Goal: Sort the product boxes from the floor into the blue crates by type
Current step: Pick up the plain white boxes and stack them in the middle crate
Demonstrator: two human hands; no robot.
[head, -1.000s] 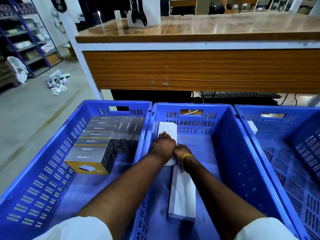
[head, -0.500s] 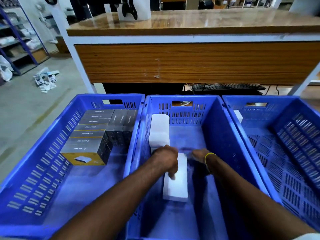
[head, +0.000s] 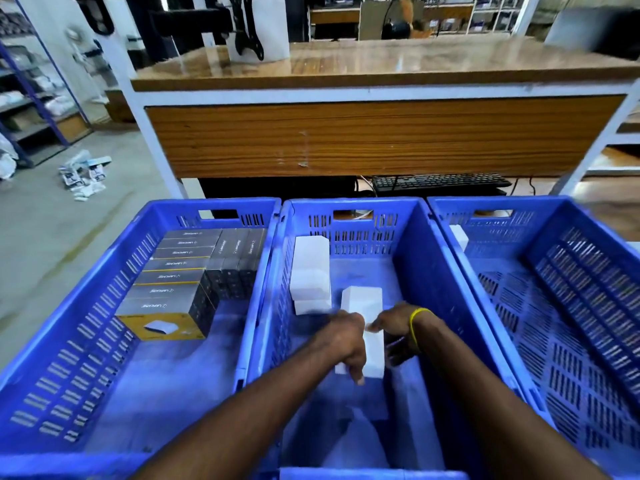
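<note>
Three blue crates stand side by side. The left crate (head: 207, 206) holds several grey and yellow product boxes (head: 173, 276) packed against its far end. In the middle crate (head: 408, 271) a stack of white boxes (head: 310, 271) stands at the far left, and a long white box (head: 362, 301) lies beside it. My left hand (head: 346, 344) grips that long box from its left side with fingers curled down. My right hand (head: 394, 329), a yellow band at its wrist, grips it from the right. The right crate (head: 519, 204) holds one small white box (head: 459, 235) in its far left corner.
A wooden-topped table (head: 381, 67) with a panelled front stands just beyond the crates, with a black keyboard (head: 440, 181) on the floor under it. Loose packets (head: 83, 174) lie on the grey floor at the left, near blue shelving (head: 31, 98).
Both hands came back from the far white stack and closed on the long white box nearer me. The view has pulled back and lifted.
</note>
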